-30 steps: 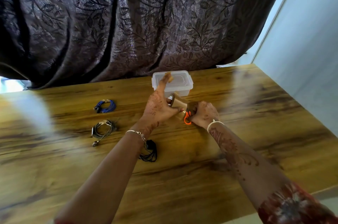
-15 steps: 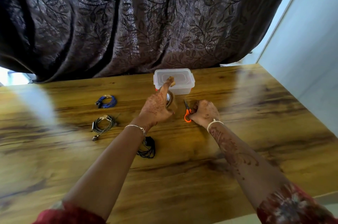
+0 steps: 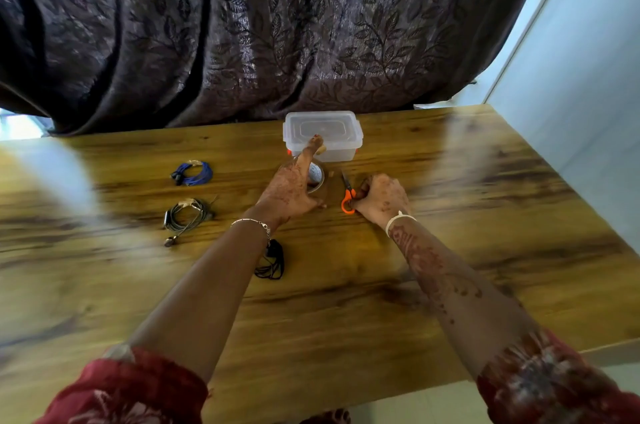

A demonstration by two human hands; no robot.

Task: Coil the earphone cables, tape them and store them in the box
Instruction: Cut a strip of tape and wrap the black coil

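My left hand (image 3: 291, 189) grips a brown tape roll (image 3: 318, 177) that sits on the wooden table (image 3: 450, 250). Its index finger points up with a small piece of tape (image 3: 322, 149) stuck to the tip. To the right, my right hand (image 3: 381, 198) holds the orange-handled scissors (image 3: 347, 196), which lie on the table with the blades pointing away. A clear plastic box (image 3: 346, 152) with its lid on stands just behind. Coiled blue earphones (image 3: 192, 173) and coiled grey earphones (image 3: 187, 215) lie at the left. Black earphones (image 3: 272, 261) are partly hidden under my left forearm.
A dark patterned curtain (image 3: 277, 25) hangs along the table's far edge. A pale wall (image 3: 588, 94) borders the table on the right. The table's near edge runs below my forearms.
Both hands have come down: the tape roll and the scissors, held up a second ago, now rest on the table. The cut piece of tape stays on my left index finger.
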